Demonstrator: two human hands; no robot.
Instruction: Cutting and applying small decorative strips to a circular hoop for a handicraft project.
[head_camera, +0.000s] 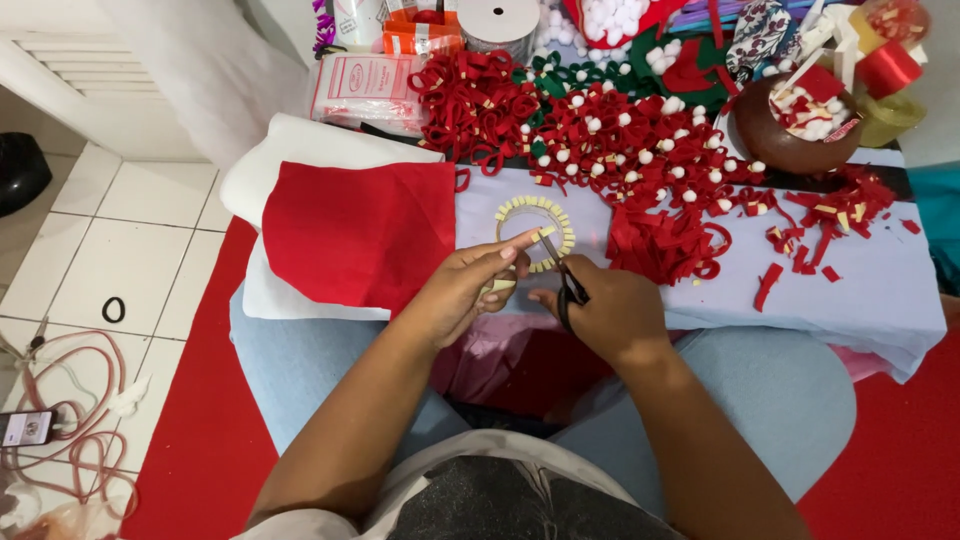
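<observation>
My left hand pinches a small pale yellow strip between thumb and forefinger, with another pale piece under its fingers. Black scissors are in my right hand, their blades pointing up at the strip. Just beyond lies a ring edged with pale yellow tabs on the light blue cloth over my lap.
A red felt sheet lies on white felt at left. Red felt loops with white pompoms, red scraps, a brown bowl and ribbon rolls crowd the far side. Cables lie on the tiled floor.
</observation>
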